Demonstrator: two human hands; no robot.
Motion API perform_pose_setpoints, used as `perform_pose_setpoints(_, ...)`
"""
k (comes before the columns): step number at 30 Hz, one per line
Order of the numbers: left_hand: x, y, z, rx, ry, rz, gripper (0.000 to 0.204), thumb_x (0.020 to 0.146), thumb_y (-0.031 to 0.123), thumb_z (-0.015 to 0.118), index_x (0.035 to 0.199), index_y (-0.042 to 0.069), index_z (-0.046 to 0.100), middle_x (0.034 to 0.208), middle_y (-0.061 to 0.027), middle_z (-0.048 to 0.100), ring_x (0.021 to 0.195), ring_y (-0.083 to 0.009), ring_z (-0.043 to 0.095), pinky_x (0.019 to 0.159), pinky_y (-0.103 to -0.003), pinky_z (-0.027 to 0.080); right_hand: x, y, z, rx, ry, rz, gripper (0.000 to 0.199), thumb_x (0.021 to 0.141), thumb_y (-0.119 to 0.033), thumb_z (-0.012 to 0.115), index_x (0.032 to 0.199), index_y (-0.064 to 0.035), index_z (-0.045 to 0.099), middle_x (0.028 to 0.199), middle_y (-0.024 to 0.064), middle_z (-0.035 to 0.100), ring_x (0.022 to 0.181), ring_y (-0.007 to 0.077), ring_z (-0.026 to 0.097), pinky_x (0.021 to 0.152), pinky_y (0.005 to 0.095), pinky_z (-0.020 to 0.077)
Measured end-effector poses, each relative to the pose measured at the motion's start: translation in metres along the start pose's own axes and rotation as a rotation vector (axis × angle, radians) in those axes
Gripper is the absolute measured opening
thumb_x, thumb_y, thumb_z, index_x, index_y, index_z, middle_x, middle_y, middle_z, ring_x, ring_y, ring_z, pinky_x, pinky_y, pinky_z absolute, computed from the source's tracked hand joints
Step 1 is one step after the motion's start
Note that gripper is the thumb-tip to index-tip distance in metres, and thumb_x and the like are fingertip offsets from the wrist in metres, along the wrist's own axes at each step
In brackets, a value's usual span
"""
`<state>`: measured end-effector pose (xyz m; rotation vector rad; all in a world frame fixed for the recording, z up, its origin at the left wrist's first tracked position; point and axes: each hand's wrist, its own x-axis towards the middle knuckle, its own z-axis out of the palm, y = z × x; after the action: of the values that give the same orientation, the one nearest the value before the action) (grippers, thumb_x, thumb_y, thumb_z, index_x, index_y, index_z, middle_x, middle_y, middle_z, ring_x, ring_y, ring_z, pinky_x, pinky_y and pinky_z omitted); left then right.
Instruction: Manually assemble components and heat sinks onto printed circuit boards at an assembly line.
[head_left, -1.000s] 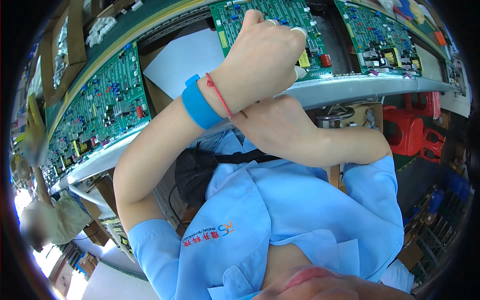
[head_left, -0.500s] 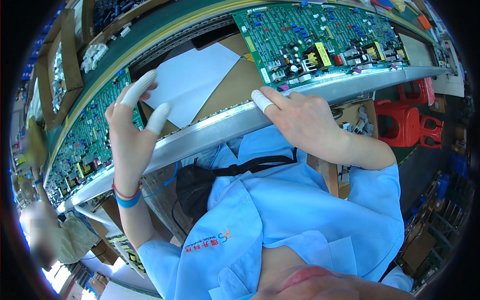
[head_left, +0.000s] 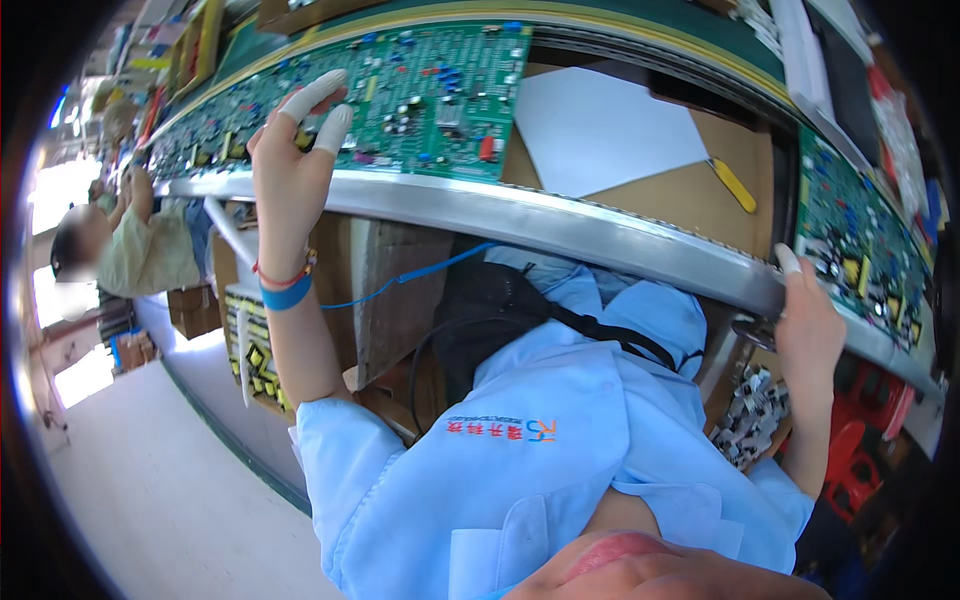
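Note:
My left hand [head_left: 292, 165] hovers at the near part of a green circuit board [head_left: 455, 115]. Its thumb and index finger, both in white finger cots, are stretched out and apart with nothing between them; whether they touch the board I cannot tell. My right hand [head_left: 812, 325] is at the metal rail [head_left: 640, 235], its white-capped fingertip on the rail beside the left edge of another circuit board [head_left: 860, 225]. That hand looks empty, though its other fingers are mostly hidden. Both boards are full of small components and lie along the rail.
Between the boards lie a white paper sheet [head_left: 610, 130] and a yellow-handled tool [head_left: 733, 186] on brown cardboard. A box of metal parts [head_left: 750, 415] stands below the rail, red stools [head_left: 860, 440] at right. A blue cord [head_left: 400, 278] hangs near my wristband. Another person [head_left: 150, 240] works at far left.
The view has swung left, so the boards and paper appear further right. My hands are wider apart: the left is further along its board, the right stays by the other board's edge.

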<state>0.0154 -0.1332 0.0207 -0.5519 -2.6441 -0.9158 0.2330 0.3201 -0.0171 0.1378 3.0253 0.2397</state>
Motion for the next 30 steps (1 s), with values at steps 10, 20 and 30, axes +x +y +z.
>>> perform_pose_setpoints(10,0.018,-0.04,0.042,0.459,-0.12,0.245,0.036,0.087,0.001,0.054,0.118,0.013,0.069,0.095,-0.0094,0.072,0.09,-0.0266,0.064,0.087,-0.04,0.033,-0.002,0.04,0.011,-0.049,-0.043,0.187,0.06,0.083,0.009,0.045,0.137,-0.0153,0.052,0.13,0.0172,0.06,0.104,0.038,0.063,0.084,0.0447,0.0518)
perform_pose_setpoints(20,0.016,-0.004,0.072,0.424,-0.327,0.229,0.04,0.088,-0.001,0.051,0.125,0.003,0.063,0.106,-0.0169,0.068,0.094,-0.0299,0.062,0.095,-0.041,0.033,0.074,0.048,-0.01,0.28,0.355,-0.092,0.024,0.096,-0.012,0.055,0.119,-0.0141,0.062,0.105,0.0104,0.068,0.092,0.0343,0.066,0.075,0.0422,0.0529)
perform_pose_setpoints(30,0.024,0.117,0.142,0.219,-0.428,0.547,0.031,0.08,0.0,0.061,0.11,-0.001,0.067,0.09,-0.0157,0.068,0.099,-0.0304,0.063,0.099,-0.046,0.035,0.272,0.03,0.003,-0.302,0.523,-0.211,0.011,0.077,-0.005,0.063,0.085,-0.0034,0.072,0.082,0.0112,0.07,0.084,0.0275,0.066,0.082,0.0393,0.0518)
